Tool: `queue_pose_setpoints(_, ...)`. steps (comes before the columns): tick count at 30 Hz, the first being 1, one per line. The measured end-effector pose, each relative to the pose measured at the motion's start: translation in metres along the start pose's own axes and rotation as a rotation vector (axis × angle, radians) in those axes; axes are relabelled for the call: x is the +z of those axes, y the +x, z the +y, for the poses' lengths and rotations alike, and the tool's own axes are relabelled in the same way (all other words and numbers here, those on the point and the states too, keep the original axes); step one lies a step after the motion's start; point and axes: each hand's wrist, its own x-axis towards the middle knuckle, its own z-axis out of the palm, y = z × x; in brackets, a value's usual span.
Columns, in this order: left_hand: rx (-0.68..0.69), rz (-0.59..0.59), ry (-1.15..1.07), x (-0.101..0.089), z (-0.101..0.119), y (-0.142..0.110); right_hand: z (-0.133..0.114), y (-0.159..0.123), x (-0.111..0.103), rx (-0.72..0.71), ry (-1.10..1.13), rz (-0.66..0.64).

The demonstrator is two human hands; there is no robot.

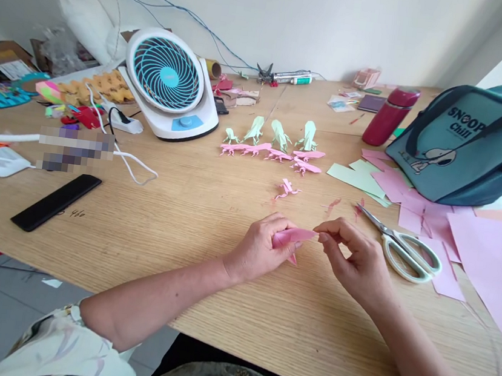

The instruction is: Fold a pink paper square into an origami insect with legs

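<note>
Above the table's front part, my left hand (262, 247) is closed around a folded piece of pink paper (293, 236). The paper narrows to a point on its right side. My right hand (355, 256) pinches that tip between thumb and forefinger. Part of the paper is hidden by the left fingers. Just beyond my hands lies a small pink folded-paper figure (286, 188). Farther back, several pink paper figures (278, 153) lie in a row, with several pale green ones (280, 134) behind them. Scissors (408, 250) with white handles rest to the right of my right hand.
Pink paper sheets (498, 261) and pale green sheets (357, 179) spread over the right side. A teal bag (471, 142) and a red bottle (390, 116) stand behind them. A white fan (172, 87), cables (135, 164) and a black flat case (57, 202) are at left.
</note>
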Motion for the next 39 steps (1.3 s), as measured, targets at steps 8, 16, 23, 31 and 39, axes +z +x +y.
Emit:
queue_pose_setpoints(8, -0.070, 0.018, -0.076, 0.001, 0.001, 0.000, -0.001, -0.003, 0.005, -0.235, 0.012, -0.090)
queue_pose_setpoints(16, -0.001, -0.041, -0.072, 0.005, -0.004, -0.005, 0.000, -0.001, 0.000, -0.313, -0.109, -0.094)
queue_pose_setpoints(23, 0.182, -0.062, 0.246, -0.001, -0.004, -0.002, 0.002, 0.000, 0.000, -0.295, -0.060, -0.087)
queue_pose_setpoints(31, 0.239, -0.088, 0.415, -0.008, -0.003, 0.003, -0.003, -0.004, 0.002, -0.285, -0.088, -0.078)
queue_pose_setpoints(39, 0.182, -0.008, 0.243, -0.005, -0.008, 0.005, 0.004, -0.007, 0.011, -0.157, -0.009, -0.032)
